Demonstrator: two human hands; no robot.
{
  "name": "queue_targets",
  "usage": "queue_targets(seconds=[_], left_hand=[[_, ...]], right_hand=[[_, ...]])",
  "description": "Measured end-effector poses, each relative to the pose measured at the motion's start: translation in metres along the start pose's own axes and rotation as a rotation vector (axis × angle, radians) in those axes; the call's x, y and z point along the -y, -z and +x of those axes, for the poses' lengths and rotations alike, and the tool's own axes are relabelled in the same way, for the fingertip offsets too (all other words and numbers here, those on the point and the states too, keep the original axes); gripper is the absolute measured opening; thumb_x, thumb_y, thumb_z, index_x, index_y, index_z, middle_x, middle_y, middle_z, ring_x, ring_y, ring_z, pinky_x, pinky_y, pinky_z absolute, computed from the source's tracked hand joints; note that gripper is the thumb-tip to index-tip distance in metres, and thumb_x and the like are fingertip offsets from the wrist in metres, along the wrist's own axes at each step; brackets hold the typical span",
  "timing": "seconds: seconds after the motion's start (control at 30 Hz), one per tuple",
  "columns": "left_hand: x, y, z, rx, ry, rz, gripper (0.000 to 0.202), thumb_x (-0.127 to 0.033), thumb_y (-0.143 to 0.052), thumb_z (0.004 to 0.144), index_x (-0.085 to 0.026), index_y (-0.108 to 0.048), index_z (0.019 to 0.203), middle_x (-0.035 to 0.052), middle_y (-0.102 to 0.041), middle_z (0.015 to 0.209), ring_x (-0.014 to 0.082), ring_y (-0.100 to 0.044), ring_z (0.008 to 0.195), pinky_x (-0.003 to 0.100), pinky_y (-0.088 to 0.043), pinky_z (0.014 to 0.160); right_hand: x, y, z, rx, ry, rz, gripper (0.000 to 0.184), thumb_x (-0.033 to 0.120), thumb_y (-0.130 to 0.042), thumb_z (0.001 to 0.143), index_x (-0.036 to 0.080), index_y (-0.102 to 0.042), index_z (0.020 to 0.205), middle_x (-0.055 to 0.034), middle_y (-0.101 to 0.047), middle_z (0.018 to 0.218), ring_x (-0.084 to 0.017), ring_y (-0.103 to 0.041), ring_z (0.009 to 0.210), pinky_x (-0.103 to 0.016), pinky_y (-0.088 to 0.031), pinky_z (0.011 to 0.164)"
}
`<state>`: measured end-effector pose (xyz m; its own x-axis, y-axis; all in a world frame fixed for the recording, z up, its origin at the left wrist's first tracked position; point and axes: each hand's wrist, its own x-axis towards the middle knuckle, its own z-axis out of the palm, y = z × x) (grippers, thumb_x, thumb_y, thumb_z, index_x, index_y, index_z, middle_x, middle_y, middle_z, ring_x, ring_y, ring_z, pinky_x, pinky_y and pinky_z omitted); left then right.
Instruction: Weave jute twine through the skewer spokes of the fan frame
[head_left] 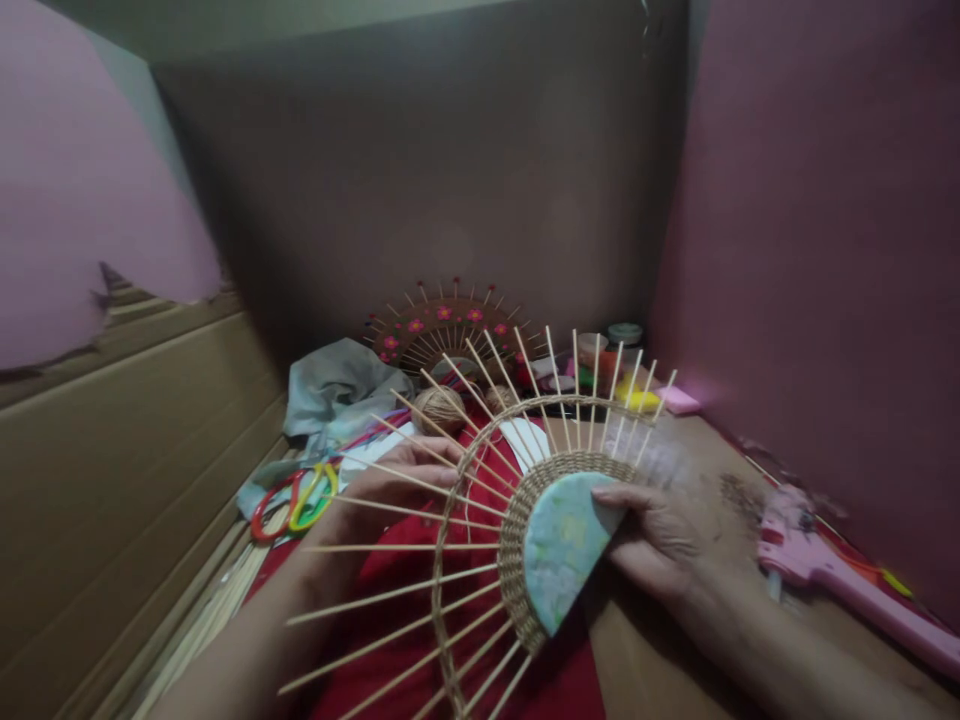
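Observation:
A half-round fan frame of thin wooden sticks (375, 548) is held up in front of me. Its base is a half-disc of pale blue-green patterned cloth (566, 550), edged by a woven twine band (514, 535). Farther out, a braided twine ring (441, 560) runs across the sticks. My right hand (652, 540) grips the cloth base at its right corner, thumb on top. Behind the sticks, my left hand (412, 475) has its bent fingers at the ring; what they pinch is hidden. A thin loose strand (469, 510) hangs near those fingertips.
Scissors (296, 508) with red and yellow-green handles lie left. Behind stand a twine ball (439, 410), a grey cloth (341, 385) and a flower-decorated fan (442, 322). A pink glue gun (825, 570) lies right. Cardboard walls (120, 480) enclose the space; red cloth (375, 640) lies below.

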<state>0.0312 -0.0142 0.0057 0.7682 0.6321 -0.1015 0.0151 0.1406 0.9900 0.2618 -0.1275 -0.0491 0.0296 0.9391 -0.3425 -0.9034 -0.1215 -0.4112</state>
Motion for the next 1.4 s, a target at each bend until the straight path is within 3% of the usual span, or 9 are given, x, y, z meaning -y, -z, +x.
queue_targets(seconds=[0.13,0.23,0.4,0.57,0.97,1.4], left_hand=[[0.0,0.005,0.0,-0.025,0.023,0.024,0.015,-0.016,-0.066,0.068,-0.011,-0.066,0.083,0.0004,-0.06,0.062,0.0079,-0.052,0.051,0.018,-0.038,0.047],[0.002,0.007,0.001,-0.036,0.013,0.034,0.017,-0.017,-0.067,0.067,-0.012,-0.066,0.083,-0.0005,-0.059,0.061,0.0074,-0.051,0.049,0.018,-0.038,0.046],[0.003,0.008,0.003,-0.056,-0.004,0.034,0.017,-0.016,-0.067,0.066,-0.014,-0.067,0.082,0.0,-0.061,0.061,0.0083,-0.053,0.048,0.019,-0.04,0.046],[0.0,0.005,0.001,-0.022,-0.002,0.01,0.013,-0.013,-0.067,0.066,-0.014,-0.067,0.079,-0.0006,-0.061,0.06,0.0074,-0.053,0.047,0.017,-0.039,0.045],[-0.003,0.006,-0.002,-0.02,-0.024,0.081,0.017,-0.015,-0.066,0.068,-0.009,-0.067,0.085,0.0038,-0.064,0.069,0.01,-0.055,0.058,0.019,-0.041,0.055],[-0.008,0.004,-0.003,-0.015,-0.005,0.128,0.016,-0.016,-0.067,0.067,-0.014,-0.067,0.082,0.0036,-0.065,0.074,0.0115,-0.058,0.064,0.024,-0.044,0.064]], right_hand=[[0.0,-0.001,-0.001,0.024,-0.011,0.053,0.01,0.007,-0.062,0.065,0.011,-0.067,0.072,-0.0074,-0.069,0.069,-0.022,-0.063,0.077,-0.042,-0.045,0.086],[0.001,-0.003,-0.004,0.012,-0.017,0.086,0.008,0.009,-0.066,0.061,0.011,-0.067,0.069,-0.0075,-0.069,0.069,-0.024,-0.063,0.079,-0.043,-0.044,0.088],[-0.003,0.001,-0.005,0.133,-0.069,-0.006,0.02,-0.001,-0.063,0.055,0.011,-0.066,0.07,-0.0064,-0.069,0.066,-0.025,-0.062,0.086,-0.043,-0.039,0.092],[-0.007,0.008,-0.005,0.25,-0.134,-0.073,0.022,0.003,-0.062,0.057,0.011,-0.066,0.077,-0.0079,-0.07,0.073,-0.024,-0.062,0.087,-0.044,-0.036,0.095],[-0.008,0.005,-0.007,0.316,-0.161,-0.121,0.041,0.004,-0.062,0.055,0.013,-0.063,0.095,-0.0052,-0.069,0.071,-0.024,-0.062,0.083,-0.044,-0.036,0.092],[-0.007,0.009,-0.005,0.191,-0.133,-0.113,0.031,0.0,-0.058,0.056,0.013,-0.066,0.083,-0.0047,-0.068,0.069,-0.023,-0.061,0.083,-0.043,-0.04,0.091]])
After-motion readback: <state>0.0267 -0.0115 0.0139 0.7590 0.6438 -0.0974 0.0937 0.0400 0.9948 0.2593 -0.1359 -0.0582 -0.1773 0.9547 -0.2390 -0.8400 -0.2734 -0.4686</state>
